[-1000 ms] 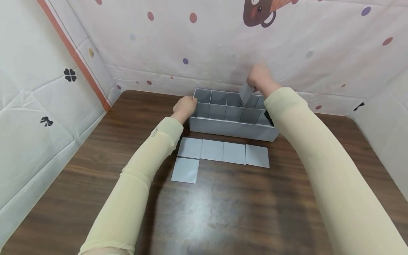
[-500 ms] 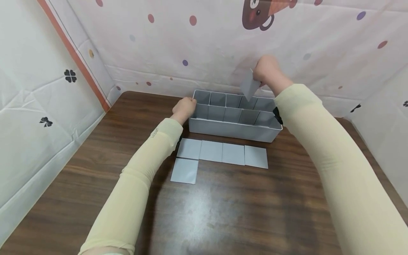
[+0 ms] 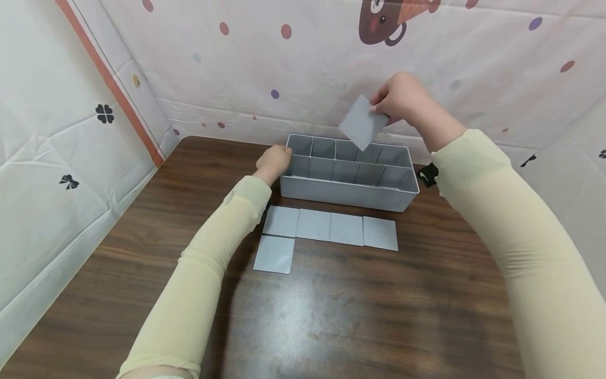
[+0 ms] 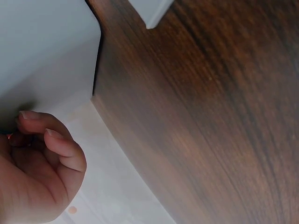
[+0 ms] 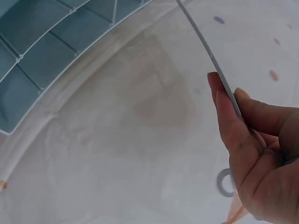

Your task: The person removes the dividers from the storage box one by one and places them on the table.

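While the left hand (image 3: 274,159) grips the divided box (image 3: 347,192) and the right hand (image 3: 402,97) pinches a panel (image 3: 362,124), five squares (image 3: 313,224) lie nearer; cloth (image 3: 232,68) borders the far bench edge (image 3: 227,145).

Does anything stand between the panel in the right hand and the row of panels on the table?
Yes: in the head view, the divided box lies between the raised panel in the right hand and the row of panels. Likely go over or around it.
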Available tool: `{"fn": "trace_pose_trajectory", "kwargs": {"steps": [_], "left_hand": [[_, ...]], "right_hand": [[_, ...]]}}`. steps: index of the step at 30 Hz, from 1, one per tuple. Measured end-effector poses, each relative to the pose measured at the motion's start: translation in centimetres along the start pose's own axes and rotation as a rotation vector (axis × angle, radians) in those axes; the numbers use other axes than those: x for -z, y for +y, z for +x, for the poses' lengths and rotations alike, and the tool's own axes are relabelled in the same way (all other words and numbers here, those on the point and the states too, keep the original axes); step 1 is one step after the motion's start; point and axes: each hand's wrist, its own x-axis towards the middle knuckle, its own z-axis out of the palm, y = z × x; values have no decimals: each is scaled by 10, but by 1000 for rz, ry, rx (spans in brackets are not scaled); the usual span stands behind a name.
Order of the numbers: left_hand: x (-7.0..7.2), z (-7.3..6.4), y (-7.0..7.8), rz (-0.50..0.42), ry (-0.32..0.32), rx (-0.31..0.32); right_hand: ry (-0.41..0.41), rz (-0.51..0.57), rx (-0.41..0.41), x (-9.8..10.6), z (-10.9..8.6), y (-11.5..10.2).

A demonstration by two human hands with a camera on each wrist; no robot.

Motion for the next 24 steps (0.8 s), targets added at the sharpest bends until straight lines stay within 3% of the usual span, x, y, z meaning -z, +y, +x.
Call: {"fn": "trace_pose_trajectory", "kwargs": {"steps": [6, 18, 24], "left_hand": [[0, 0, -1, -2, 19, -3], [1, 1, -2, -2, 8, 12], [1, 1, -2, 2, -3, 6]], "right_hand": [[-38, 32, 89, -13, -18, -4], [-89, -95, 252, -43, -49, -12], [-145, -108, 283, -64, -58, -10]]}}
